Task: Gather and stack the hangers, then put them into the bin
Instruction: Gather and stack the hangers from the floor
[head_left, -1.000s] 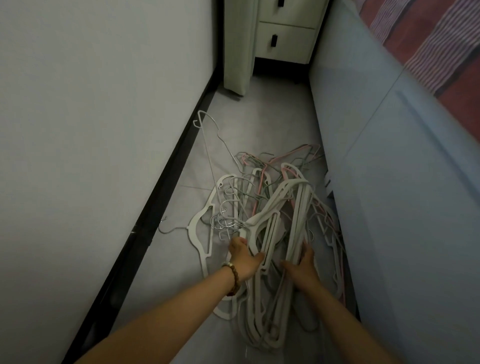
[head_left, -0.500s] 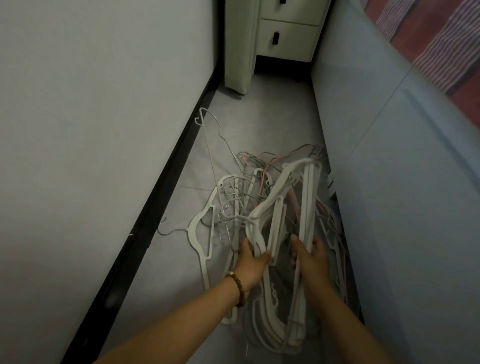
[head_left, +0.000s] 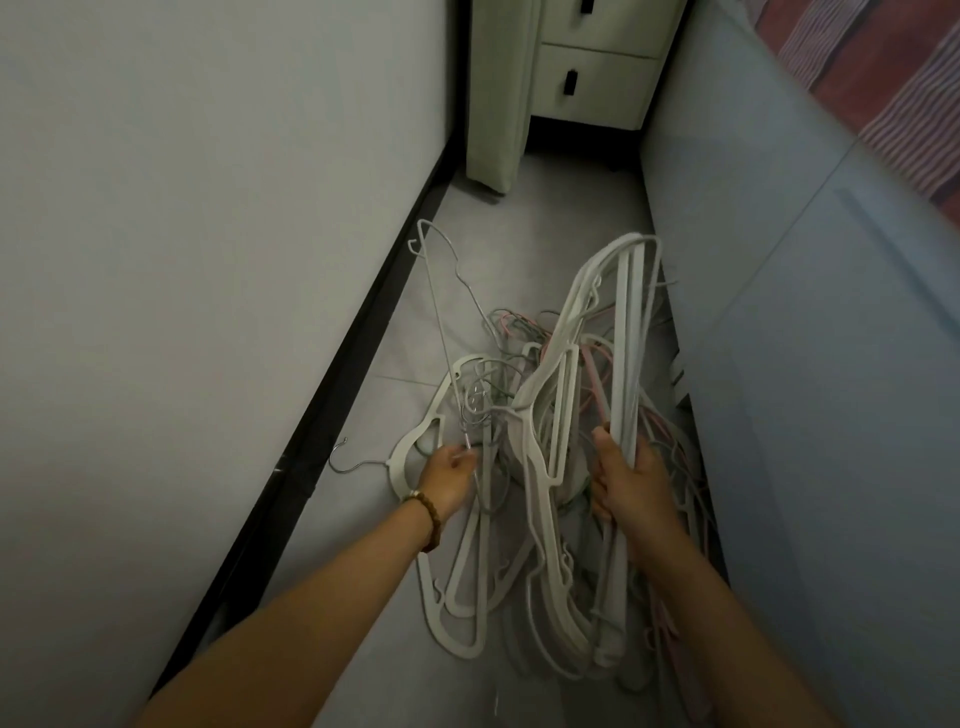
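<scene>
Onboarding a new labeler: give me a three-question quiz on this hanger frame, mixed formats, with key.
1. True or false: the right hand grips a lifted bundle of white hangers.
2. Which wrist wears the bead bracelet? A) left B) right
3. Fill in: the thin wire hanger that the left hand holds rises toward the ____ on the left.

Key: 1 true; 2 A; 3 wall
</scene>
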